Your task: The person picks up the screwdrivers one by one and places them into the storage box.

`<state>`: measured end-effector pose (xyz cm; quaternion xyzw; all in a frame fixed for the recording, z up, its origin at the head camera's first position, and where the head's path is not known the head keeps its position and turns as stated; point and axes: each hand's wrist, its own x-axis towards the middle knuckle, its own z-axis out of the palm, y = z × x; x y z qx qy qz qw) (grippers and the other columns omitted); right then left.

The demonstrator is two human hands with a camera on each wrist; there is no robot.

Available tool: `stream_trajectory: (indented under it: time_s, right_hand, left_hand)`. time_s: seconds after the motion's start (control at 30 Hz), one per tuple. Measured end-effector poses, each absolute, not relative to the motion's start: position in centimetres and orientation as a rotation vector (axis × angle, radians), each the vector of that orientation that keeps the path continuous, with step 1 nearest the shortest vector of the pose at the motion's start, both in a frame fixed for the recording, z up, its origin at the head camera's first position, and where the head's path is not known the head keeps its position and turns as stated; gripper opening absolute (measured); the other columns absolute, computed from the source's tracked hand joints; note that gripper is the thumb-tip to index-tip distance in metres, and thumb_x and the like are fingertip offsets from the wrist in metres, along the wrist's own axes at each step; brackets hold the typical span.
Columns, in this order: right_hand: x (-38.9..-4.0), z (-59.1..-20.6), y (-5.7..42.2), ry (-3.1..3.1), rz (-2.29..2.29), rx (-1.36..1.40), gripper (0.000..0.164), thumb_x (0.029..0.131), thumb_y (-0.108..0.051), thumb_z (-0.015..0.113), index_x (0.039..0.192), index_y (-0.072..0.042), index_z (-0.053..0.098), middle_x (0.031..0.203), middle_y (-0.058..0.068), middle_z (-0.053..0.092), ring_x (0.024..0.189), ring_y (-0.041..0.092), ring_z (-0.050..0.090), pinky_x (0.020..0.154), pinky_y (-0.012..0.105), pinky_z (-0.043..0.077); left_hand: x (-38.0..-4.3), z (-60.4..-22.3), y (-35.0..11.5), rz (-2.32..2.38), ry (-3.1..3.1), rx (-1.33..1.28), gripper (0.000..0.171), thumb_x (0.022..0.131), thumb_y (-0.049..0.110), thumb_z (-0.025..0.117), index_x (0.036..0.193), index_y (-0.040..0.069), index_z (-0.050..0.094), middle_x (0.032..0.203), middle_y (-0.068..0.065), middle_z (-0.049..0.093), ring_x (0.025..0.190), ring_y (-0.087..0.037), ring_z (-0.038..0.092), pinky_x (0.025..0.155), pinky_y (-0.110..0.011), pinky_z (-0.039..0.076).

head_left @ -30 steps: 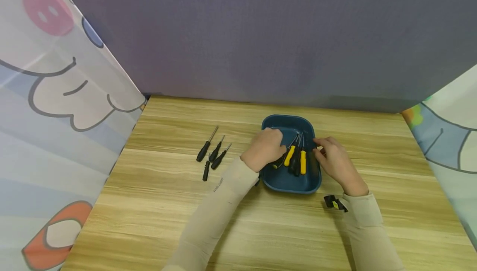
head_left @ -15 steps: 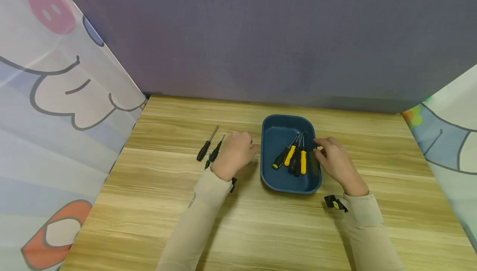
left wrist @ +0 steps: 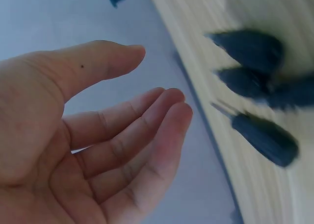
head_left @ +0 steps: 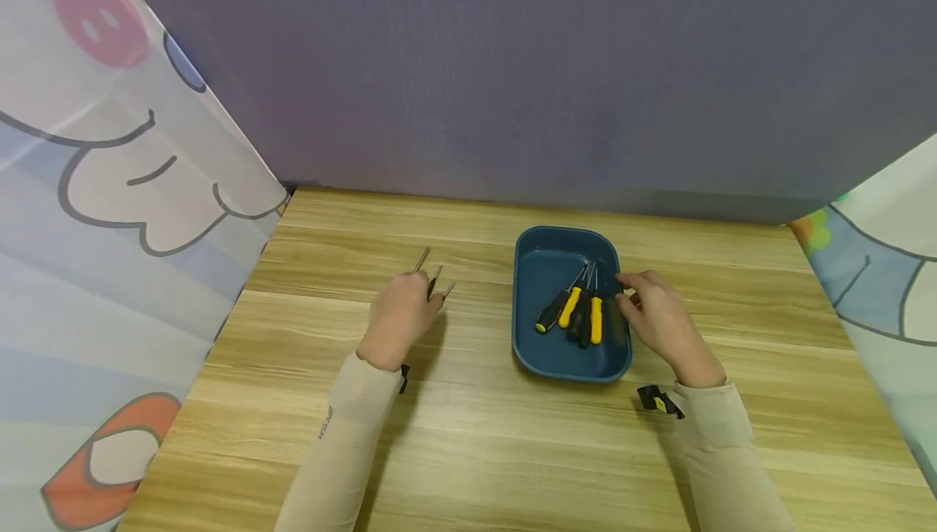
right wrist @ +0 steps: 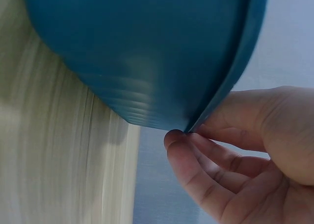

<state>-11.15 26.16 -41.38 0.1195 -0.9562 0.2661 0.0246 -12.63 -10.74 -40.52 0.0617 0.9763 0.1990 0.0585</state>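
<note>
My left hand (head_left: 398,316) hovers over several small black-handled screwdrivers at the left of the table, hiding most of their handles in the head view. Metal tips, such as this screwdriver shaft (head_left: 422,259), show past its fingers. The left wrist view has the fingers spread from the thumb with nothing between them, and a black screwdriver (left wrist: 267,140) apart from them. My right hand (head_left: 662,320) holds the right rim of a blue plastic tray (head_left: 530,361) with its fingertips. Inside lie yellow-handled screwdrivers (head_left: 596,320) and black-handled screwdrivers (head_left: 552,311), tips pointing away.
The wooden table (head_left: 468,451) meets a grey panel (head_left: 468,68) along its far edge. Patterned curtains (head_left: 110,272) hang at both sides. The tray stands right of the loose screwdrivers with bare wood between.
My left hand has left the tray and moved left to above the loose black screwdrivers. My right hand has stayed at the tray's rim.
</note>
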Motion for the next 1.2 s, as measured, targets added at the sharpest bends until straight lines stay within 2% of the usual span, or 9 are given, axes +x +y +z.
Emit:
stream_trajectory:
  time_s: [0.53,0.8,1.2]
  right_hand:
    - [-11.1,-41.5,26.2,-2.956,0.818,0.373,0.035,0.097,0.001,0.059,0.129,0.014,0.056,0.114,0.031,0.056,0.085,0.036,0.064,0.069,0.049,0.055]
    - [-11.0,-41.5,26.2,-2.956,0.816,0.369,0.036,0.097,0.0,0.059,0.13,0.014,0.056,0.115,0.031,0.056,0.086,0.037,0.064,0.069,0.049,0.055]
    - [-11.2,-41.6,26.2,-2.943,0.803,0.37,0.035,0.096,0.001,0.06,0.128,0.014,0.057,0.113,0.03,0.057,0.085,0.037,0.064,0.068,0.049,0.055]
  left_hand:
    - [-13.9,-42.3,-14.4,0.462,2.962,0.083,0.026,0.094,0.019,0.071,0.079,0.0,0.06,0.065,-0.008,0.054,0.055,-0.021,0.052,0.046,-0.031,0.044]
    - [-14.7,-43.1,-14.8,0.451,2.914,0.038,0.027,0.093,0.022,0.072,0.079,0.003,0.06,0.069,-0.008,0.057,0.058,-0.023,0.057,0.047,-0.034,0.048]
    - [-15.3,-43.6,-14.9,0.479,2.916,0.048,0.025,0.091,0.018,0.074,0.078,0.001,0.061,0.069,-0.009,0.057,0.058,-0.023,0.056,0.048,-0.033,0.048]
